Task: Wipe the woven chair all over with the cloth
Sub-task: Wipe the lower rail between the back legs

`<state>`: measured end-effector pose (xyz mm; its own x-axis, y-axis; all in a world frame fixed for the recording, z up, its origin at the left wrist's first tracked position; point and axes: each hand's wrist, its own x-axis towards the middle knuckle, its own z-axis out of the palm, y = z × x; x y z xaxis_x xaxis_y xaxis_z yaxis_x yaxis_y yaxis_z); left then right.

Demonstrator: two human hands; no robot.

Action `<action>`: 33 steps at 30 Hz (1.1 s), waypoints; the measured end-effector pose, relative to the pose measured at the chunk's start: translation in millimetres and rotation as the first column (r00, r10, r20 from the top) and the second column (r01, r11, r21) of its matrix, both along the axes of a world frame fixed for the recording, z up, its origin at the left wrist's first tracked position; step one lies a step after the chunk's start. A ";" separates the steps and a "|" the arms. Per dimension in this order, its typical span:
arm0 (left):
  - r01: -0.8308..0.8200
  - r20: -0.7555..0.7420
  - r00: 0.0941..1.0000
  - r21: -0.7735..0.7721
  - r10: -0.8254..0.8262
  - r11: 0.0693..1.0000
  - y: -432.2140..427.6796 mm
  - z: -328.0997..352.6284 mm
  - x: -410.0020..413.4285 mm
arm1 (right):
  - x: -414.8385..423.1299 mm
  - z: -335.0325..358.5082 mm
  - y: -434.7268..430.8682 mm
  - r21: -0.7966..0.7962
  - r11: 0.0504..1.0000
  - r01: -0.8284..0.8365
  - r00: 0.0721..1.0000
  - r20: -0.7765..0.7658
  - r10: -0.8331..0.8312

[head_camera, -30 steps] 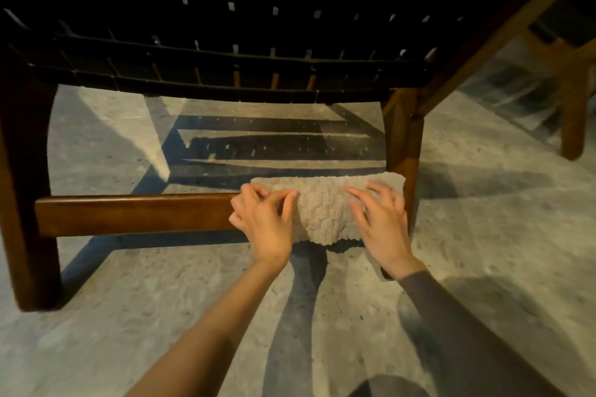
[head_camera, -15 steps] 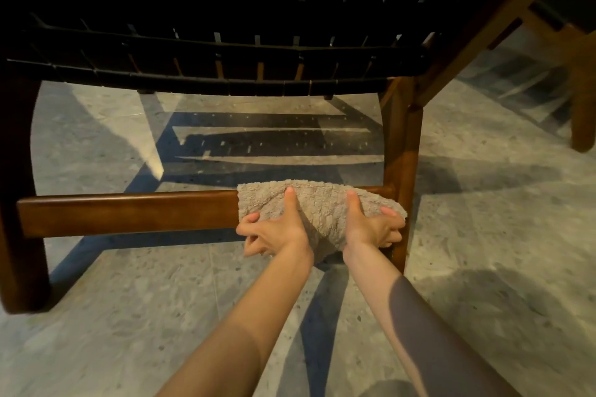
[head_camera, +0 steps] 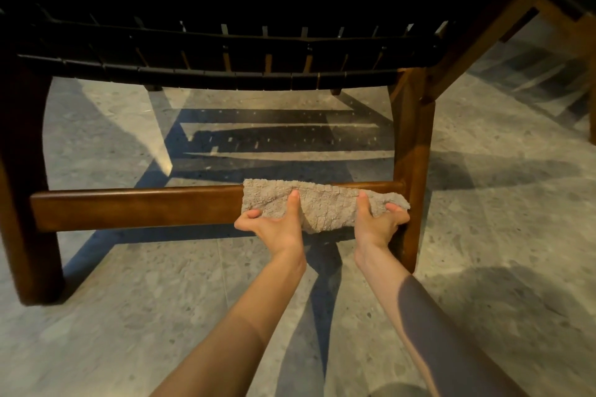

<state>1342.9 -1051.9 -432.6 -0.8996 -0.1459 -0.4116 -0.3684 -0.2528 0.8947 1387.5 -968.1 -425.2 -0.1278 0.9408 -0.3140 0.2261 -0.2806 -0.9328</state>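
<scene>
Your left hand (head_camera: pixel 274 227) and right hand (head_camera: pixel 380 224) gripped the cloth (head_camera: pixel 325 206), fingers curled under it. It draped the lower rail (head_camera: pixel 135 206) of the chair (head_camera: pixel 225 42).

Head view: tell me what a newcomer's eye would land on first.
First, the pale cloth wrapped over the right end of the low wooden rail, gripped by the left hand and right hand with thumbs up on its front. Above it looms the dark woven seat, whose slatted shadow falls on the stone floor behind the rail.
</scene>
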 end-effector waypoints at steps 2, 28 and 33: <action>0.001 -0.007 1.000 -0.011 -0.001 1.000 -14.8 -4.0 -7.4 | -1.3 0.1 -12.4 0.028 0.997 -0.070 0.997 0.037 0.069; -0.250 -0.082 0.968 -0.211 0.237 0.945 -215.2 9.1 -102.5 | -73.4 1.9 -210.2 -0.049 0.665 -0.745 0.660 -0.193 0.726; -0.072 -0.069 0.996 -0.172 0.061 0.982 -142.0 3.4 -59.8 | -53.3 -1.0 -158.7 -0.119 0.854 -0.506 0.862 -0.107 0.495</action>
<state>1283.2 -1193.9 -429.2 -0.9089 -0.2707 -0.3173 -0.2972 -0.1133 0.9481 1334.3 -1126.8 -426.2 -0.5962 0.6913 -0.4082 0.3063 -0.2741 -0.9116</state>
